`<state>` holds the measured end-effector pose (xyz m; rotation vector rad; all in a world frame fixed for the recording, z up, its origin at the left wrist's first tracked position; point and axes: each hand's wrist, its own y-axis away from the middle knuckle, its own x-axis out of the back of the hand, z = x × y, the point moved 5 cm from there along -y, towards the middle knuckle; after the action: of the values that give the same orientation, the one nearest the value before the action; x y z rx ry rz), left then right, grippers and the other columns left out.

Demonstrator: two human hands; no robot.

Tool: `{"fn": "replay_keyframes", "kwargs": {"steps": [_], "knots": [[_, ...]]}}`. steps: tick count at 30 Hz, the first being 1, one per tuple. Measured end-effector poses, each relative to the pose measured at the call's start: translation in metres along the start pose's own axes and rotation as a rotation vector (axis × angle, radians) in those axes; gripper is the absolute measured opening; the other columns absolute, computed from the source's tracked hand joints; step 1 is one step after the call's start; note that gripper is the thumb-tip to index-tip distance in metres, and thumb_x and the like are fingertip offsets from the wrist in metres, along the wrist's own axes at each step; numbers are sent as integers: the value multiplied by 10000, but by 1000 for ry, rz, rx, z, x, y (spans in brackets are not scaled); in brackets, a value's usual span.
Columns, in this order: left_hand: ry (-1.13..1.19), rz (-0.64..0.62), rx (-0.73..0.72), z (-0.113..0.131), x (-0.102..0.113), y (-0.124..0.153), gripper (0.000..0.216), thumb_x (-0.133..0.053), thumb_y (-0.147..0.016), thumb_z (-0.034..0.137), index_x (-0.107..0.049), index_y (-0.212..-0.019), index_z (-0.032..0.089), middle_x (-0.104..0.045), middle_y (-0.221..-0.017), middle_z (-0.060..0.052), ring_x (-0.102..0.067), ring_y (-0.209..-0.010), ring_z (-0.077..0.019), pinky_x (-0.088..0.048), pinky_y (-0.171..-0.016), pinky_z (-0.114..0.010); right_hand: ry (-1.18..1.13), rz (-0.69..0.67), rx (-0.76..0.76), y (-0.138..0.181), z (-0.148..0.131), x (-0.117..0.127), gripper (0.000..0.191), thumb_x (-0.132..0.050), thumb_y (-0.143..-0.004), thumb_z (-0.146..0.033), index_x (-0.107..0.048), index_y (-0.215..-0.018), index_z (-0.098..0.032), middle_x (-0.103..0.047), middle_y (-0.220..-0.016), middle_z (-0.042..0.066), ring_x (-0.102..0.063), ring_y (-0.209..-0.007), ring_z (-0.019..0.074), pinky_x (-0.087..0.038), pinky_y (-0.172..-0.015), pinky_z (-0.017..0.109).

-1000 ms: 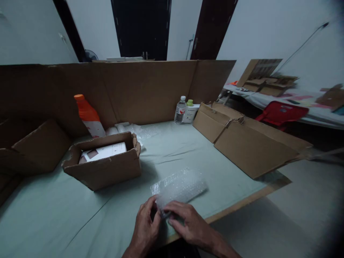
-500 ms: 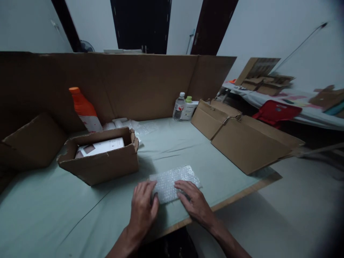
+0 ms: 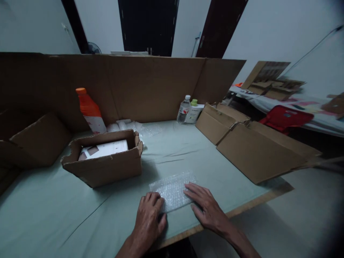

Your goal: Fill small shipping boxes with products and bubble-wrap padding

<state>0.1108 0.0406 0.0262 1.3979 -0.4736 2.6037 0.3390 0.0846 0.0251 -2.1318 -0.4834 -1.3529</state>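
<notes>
Bubble wrap (image 3: 172, 187): is lying flat on the table (image 3: 53, 215), close to the front edge and between the two hands.
Left hand (image 3: 149, 219): is resting palm down with its fingers loosely bent, pressing the wrap's near left corner and gripping nothing.
Right hand (image 3: 207, 208): is lying flat with its fingers spread, touching the wrap's right side and holding nothing.
Front edge (image 3: 242, 209): is running diagonally just beside the right wrist.
Open box (image 3: 104, 168): is sitting behind and left of the wrap, apart from it, with a white packet (image 3: 103, 149) inside.
Right side: two cardboard boxes (image 3: 258, 150) are lying well apart from the right hand.
Back: a cardboard wall (image 3: 147, 86) is closing off the far side, with an orange bottle (image 3: 90, 111) and a water bottle (image 3: 184, 109) standing against it.
Open room: bare cloth is stretching left of the left hand and between the wrap and the wall.
</notes>
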Motion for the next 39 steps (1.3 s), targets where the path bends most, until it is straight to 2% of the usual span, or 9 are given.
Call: {"fn": "replay_keyframes", "kwargs": {"steps": [7, 12, 15, 19, 24, 26, 32, 36, 39], "knots": [[-79, 143, -72, -8, 1, -8, 392, -423, -715, -65, -645, -914, 189, -690, -973, -67, -597, -906, -239, -504, -781, -373, 62, 161, -11, -14, -2, 3, 343, -483, -930, -87, -692, -1168, -219, -703, -1242, 102, -625, -1188, 257, -508, -950, 459], [-155, 331, -73, -38, 54, 9, 360, -424, -764, -40, -619, -938, 206, -685, -958, -63, -607, -890, -233, -506, -782, -364, -34, 170, 93, -40, -43, -11, 308, -503, -934, -94, -685, -1154, -207, -721, -1194, 101, -619, -1191, 261, -491, -962, 468], [-179, 343, -44, -57, 75, 37, 343, -492, -753, 32, -621, -1011, 217, -674, -1046, -79, -611, -967, -255, -517, -831, -398, -100, 115, 153, -48, -67, -20, 290, -547, -909, -120, -679, -1156, -196, -698, -1239, 112, -605, -1206, 271, -479, -981, 472], [-228, 265, -55, -63, 63, 64, 590, -548, -681, 80, -574, -1256, 209, -601, -1296, -128, -566, -1155, -305, -509, -947, -472, -142, 95, 130, -58, -94, -29, 358, -571, -907, -176, -631, -1259, -200, -658, -1313, 127, -584, -1235, 274, -460, -1011, 473], [-247, 324, -59, -62, 43, 68, 554, -513, -684, 45, -593, -1210, 198, -615, -1301, -132, -564, -1184, -303, -517, -953, -483, -136, -160, 238, -65, -123, -46, 442, -637, -886, -258, -593, -1325, -245, -573, -1439, 86, -507, -1323, 282, -394, -1092, 500], [-250, 355, -62, -63, 42, 67, 509, -503, -711, 34, -602, -1180, 203, -648, -1260, -118, -586, -1156, -288, -530, -927, -462, -109, -183, 226, -61, -113, -44, 407, -639, -894, -270, -614, -1301, -255, -575, -1439, 78, -494, -1338, 289, -392, -1094, 511], [-213, 415, -45, -68, 46, 68, 395, -471, -780, 17, -620, -1089, 212, -704, -1183, -88, -628, -1107, -261, -541, -898, -427, -15, 29, -1, -39, -43, -17, 396, -504, -928, -168, -626, -1302, -217, -655, -1319, 128, -597, -1218, 280, -479, -997, 496], [-193, 426, -48, -69, 46, 69, 374, -478, -787, 30, -640, -1069, 215, -716, -1166, -86, -647, -1090, -262, -549, -886, -423, -11, -62, 31, -32, -40, -22, 679, -431, -740, 16, -612, -1338, -249, -609, -1387, 97, -574, -1250, 246, -486, -1006, 449], [-168, 412, -45, -73, 48, 71, 366, -475, -796, 33, -653, -1058, 214, -716, -1184, -87, -649, -1114, -257, -545, -912, -424, -11, -96, 43, -36, -48, -27, 729, -437, -700, 36, -620, -1334, -273, -569, -1435, 90, -540, -1290, 247, -478, -1020, 445]]}}
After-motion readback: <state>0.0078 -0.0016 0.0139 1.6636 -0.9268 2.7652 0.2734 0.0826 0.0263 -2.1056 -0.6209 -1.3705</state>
